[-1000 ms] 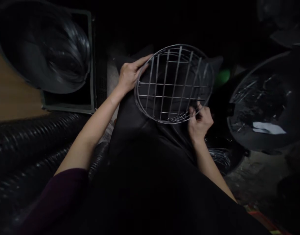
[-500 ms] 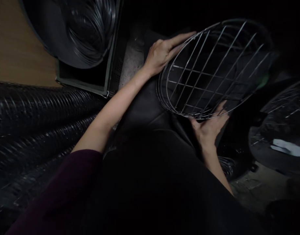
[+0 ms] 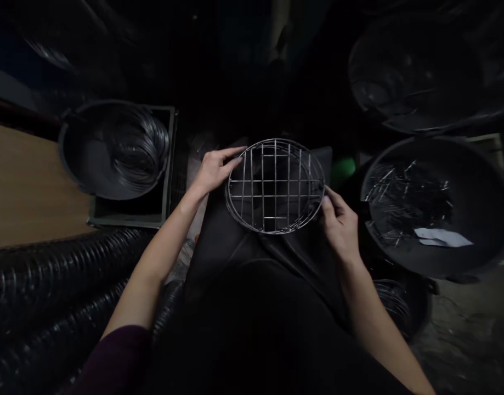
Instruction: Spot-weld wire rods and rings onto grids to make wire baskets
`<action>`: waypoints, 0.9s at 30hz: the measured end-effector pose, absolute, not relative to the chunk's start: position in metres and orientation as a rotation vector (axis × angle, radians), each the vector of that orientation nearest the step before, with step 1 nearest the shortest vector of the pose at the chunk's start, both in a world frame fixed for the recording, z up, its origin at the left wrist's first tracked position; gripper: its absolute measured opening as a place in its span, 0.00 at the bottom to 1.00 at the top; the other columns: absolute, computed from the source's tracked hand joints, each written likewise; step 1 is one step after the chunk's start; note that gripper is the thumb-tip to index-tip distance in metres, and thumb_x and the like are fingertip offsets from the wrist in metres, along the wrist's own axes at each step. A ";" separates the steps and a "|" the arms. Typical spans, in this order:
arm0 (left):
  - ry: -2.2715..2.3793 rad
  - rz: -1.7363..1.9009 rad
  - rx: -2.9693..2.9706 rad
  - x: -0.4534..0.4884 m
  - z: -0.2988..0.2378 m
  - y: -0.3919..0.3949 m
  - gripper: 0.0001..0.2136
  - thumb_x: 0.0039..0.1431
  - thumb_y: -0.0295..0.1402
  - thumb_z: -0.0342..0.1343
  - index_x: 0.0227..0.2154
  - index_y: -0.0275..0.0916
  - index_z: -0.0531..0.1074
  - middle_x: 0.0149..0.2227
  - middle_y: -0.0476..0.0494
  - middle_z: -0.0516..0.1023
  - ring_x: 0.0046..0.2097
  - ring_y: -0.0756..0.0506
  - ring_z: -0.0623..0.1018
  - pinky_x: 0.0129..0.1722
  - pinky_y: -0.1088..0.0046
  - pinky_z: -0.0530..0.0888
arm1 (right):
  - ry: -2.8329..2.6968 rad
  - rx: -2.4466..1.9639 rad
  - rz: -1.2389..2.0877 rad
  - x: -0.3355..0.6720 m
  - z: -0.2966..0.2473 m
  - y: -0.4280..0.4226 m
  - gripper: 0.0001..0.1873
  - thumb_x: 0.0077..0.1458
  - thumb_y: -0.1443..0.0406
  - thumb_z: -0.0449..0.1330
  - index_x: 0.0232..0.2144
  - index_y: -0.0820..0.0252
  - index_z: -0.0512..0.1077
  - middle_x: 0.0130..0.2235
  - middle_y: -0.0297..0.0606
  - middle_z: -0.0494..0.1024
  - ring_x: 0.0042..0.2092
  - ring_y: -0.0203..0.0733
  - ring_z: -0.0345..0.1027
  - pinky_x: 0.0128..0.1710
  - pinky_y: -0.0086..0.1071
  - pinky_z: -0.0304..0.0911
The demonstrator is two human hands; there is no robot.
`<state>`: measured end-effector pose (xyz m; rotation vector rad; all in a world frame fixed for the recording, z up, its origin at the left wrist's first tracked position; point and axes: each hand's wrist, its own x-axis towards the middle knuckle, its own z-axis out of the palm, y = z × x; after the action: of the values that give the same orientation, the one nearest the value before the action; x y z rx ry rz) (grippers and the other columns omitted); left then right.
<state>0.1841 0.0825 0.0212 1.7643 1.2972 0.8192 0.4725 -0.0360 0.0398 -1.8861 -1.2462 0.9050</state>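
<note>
A round wire basket point(image 3: 275, 181), with a grid of crossed wires across its face, is held between my hands above my dark-clad lap. My left hand point(image 3: 217, 169) grips its left rim, thumb and fingers closed at the edge. On the opposite side my right hand point(image 3: 339, 219) pinches the right rim between thumb and fingers. The grid faces up toward me, almost level. What lies under the basket is too dark to make out.
Left stands a dark tub point(image 3: 79, 159) with coiled wire point(image 3: 140, 145), over a crate point(image 3: 128, 222). Ribbed stacks of wire rings point(image 3: 58, 274) lie below it. At right a black tub point(image 3: 477, 181) holds short wire pieces point(image 3: 400, 192) and a white slip point(image 3: 443, 237).
The basket has come down and left, from a tilted position at upper right to nearly level over my lap. My right hand has shifted from its lower edge to its right rim.
</note>
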 end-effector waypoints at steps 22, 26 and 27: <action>1.227 0.973 1.809 0.197 -0.018 0.081 0.22 0.64 0.49 0.50 0.52 0.40 0.73 0.54 0.44 0.77 0.56 0.42 0.76 0.60 0.62 0.70 | -1.355 -1.862 0.624 0.467 0.004 -0.048 0.24 0.60 0.54 0.53 0.53 0.59 0.73 0.50 0.43 0.78 0.53 0.46 0.71 0.58 0.45 0.63; 1.240 0.922 1.848 0.195 -0.023 0.080 0.23 0.65 0.51 0.48 0.53 0.41 0.72 0.53 0.43 0.77 0.57 0.41 0.75 0.60 0.59 0.69 | -1.543 -1.935 0.554 0.465 0.013 -0.074 0.26 0.62 0.52 0.49 0.56 0.58 0.70 0.46 0.45 0.78 0.48 0.46 0.71 0.53 0.47 0.66; 1.244 0.912 1.857 0.195 -0.023 0.080 0.24 0.65 0.52 0.47 0.53 0.41 0.72 0.53 0.43 0.77 0.57 0.41 0.74 0.60 0.59 0.69 | -1.627 -1.929 0.594 0.466 0.016 -0.080 0.29 0.61 0.51 0.50 0.59 0.58 0.67 0.47 0.46 0.77 0.49 0.48 0.70 0.53 0.48 0.65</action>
<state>0.1950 0.0801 -0.0231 1.8566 1.2441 0.9120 0.4660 -0.0800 0.0162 -1.9287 -1.6266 0.5943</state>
